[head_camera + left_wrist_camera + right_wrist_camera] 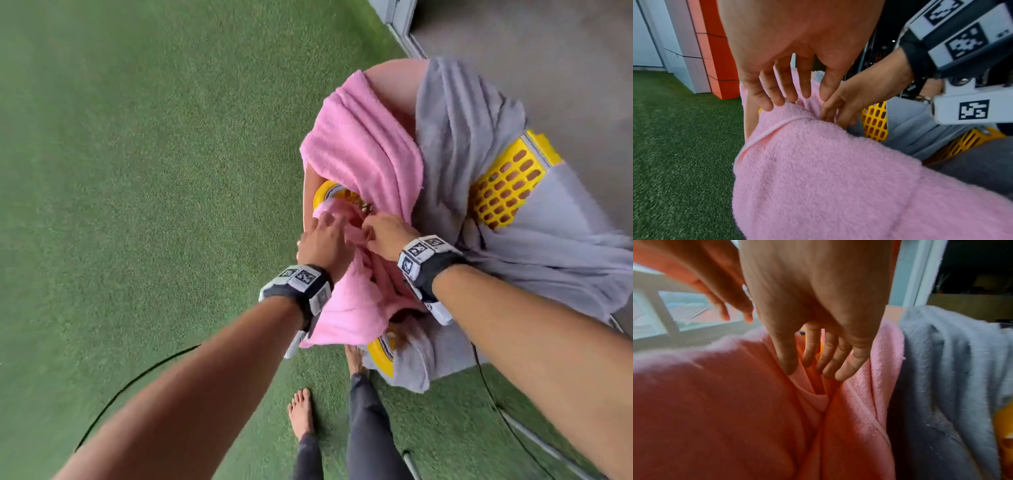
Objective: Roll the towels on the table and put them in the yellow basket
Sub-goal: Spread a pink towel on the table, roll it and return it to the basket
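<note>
Looks like the gathering stage: no roll started yet. The pink towel [363,154] lies draped over the yellow basket [507,186], right of centre in the head view, beside a grey towel [459,123]. Left hand [320,240] rests spread fingers on a fold; right hand [387,236] pinches the cloth. Next I'd guess lifting it clear and spreading it flat.

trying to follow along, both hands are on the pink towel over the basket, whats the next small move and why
Probably lift the pink towel clear of the yellow basket: it lies unrolled and draped over it beside the grey towel, with the left hand and right hand on its bunched middle, so it cannot be rolled there.
</note>
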